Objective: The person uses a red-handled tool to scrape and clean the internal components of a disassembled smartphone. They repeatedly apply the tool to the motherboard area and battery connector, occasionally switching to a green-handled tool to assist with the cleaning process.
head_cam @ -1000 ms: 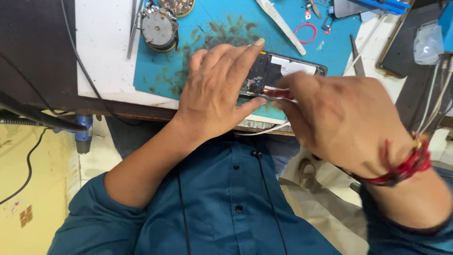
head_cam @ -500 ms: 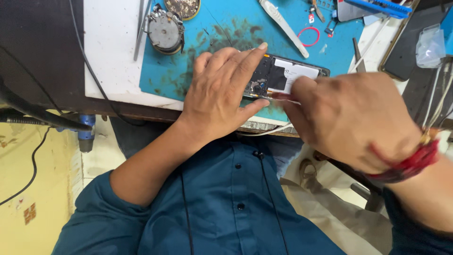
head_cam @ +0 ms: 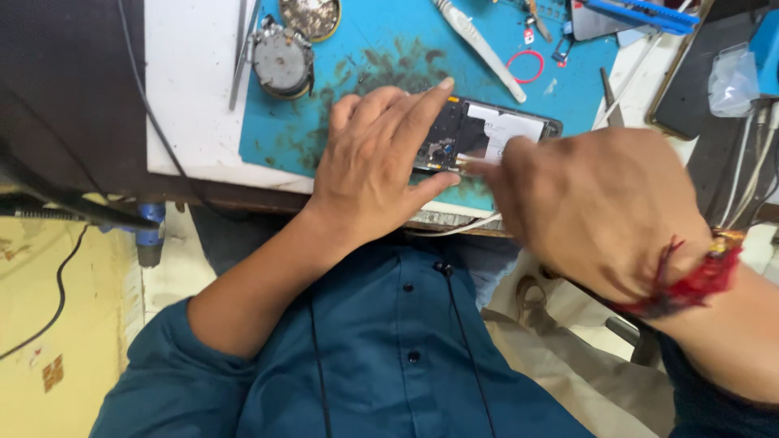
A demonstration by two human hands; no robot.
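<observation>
An opened black phone [head_cam: 495,131] lies with its insides up on the blue work mat [head_cam: 381,49] at the table's near edge. My left hand [head_cam: 377,166] rests flat over the phone's left end, index finger stretched along its top edge. My right hand [head_cam: 596,207], with a red thread at the wrist, pinches a thin metal tool [head_cam: 464,165] whose tip touches the phone's lower left part. Most of the tool is hidden by my fingers.
On the mat lie a round metal part [head_cam: 281,58], a round tin [head_cam: 311,16], a white pry tool [head_cam: 479,47], a red ring [head_cam: 527,65] and tweezers [head_cam: 242,49]. Dark devices and a plastic bag [head_cam: 733,77] are at the right. Cables hang at the left.
The view has shifted slightly. My right hand has moved a little left and closer to the phone with the tool; my left hand stays pressed on the phone.
</observation>
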